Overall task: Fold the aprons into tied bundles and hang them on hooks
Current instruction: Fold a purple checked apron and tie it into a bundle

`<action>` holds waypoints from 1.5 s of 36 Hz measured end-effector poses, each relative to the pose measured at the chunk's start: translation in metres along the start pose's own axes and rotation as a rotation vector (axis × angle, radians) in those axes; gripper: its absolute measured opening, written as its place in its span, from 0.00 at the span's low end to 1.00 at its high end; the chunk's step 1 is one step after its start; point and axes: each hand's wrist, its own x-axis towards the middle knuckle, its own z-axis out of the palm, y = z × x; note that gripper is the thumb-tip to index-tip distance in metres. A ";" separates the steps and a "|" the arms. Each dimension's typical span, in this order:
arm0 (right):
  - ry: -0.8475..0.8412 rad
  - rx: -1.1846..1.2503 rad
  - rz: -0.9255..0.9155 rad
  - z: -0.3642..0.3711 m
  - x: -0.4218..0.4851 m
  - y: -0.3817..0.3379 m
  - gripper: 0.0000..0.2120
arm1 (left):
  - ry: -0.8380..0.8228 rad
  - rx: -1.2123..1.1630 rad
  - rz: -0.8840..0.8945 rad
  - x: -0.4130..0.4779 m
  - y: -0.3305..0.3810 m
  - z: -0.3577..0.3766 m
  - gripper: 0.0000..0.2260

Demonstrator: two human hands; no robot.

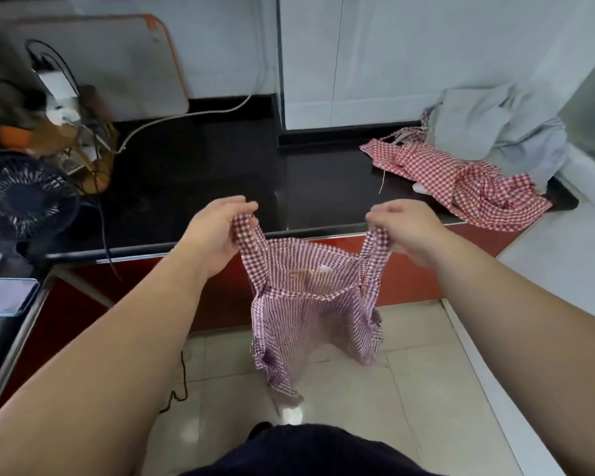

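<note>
Item: purple checked apron (pixel 310 304), one piece, unfolded, held in the air in front of the counter (pixel 203 166) edge and above the tiled floor (pixel 409 389). Holders: left hand (pixel 220 231) pinches the upper left strap with curled fingers; right hand (pixel 406 228) pinches the upper right strap likewise; the hands are apart at about the width of the bib, so the top edge sags slightly between them. Orientation: long axis vertical; top end up at the hands, lower end hanging toward the floor, narrowing and twisting to one trailing corner low down. The top edge runs left to right, roughly parallel to the counter front. Which face is turned to the person cannot be told. Further stock: red checked apron (pixel 461 180), crumpled and flat on the counter at the right, long axis slanting from the back wall toward the counter front; a grey-blue cloth (pixel 495 125) heaped on its far end, kind not determinable. Progress, as judged: early. No tied bundle in view, no hook in view, nothing hung. The held apron appears only spread for a first fold; folding, tying and hanging are all left, and the red apron is untouched. Also present: a dark fan (pixel 24 197) at the left of the counter.
</note>
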 end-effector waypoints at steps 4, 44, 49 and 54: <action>-0.220 0.547 0.171 -0.001 -0.003 -0.012 0.11 | -0.135 0.261 0.080 -0.012 0.016 0.005 0.14; -0.888 0.375 0.215 0.049 -0.019 -0.054 0.16 | -0.505 0.136 0.073 -0.024 0.044 0.033 0.19; -0.843 0.364 0.176 0.051 -0.015 -0.053 0.05 | -0.454 0.234 0.098 -0.022 0.048 0.032 0.20; -0.835 0.332 0.184 0.052 -0.013 -0.052 0.14 | -0.469 0.230 0.092 -0.024 0.046 0.029 0.19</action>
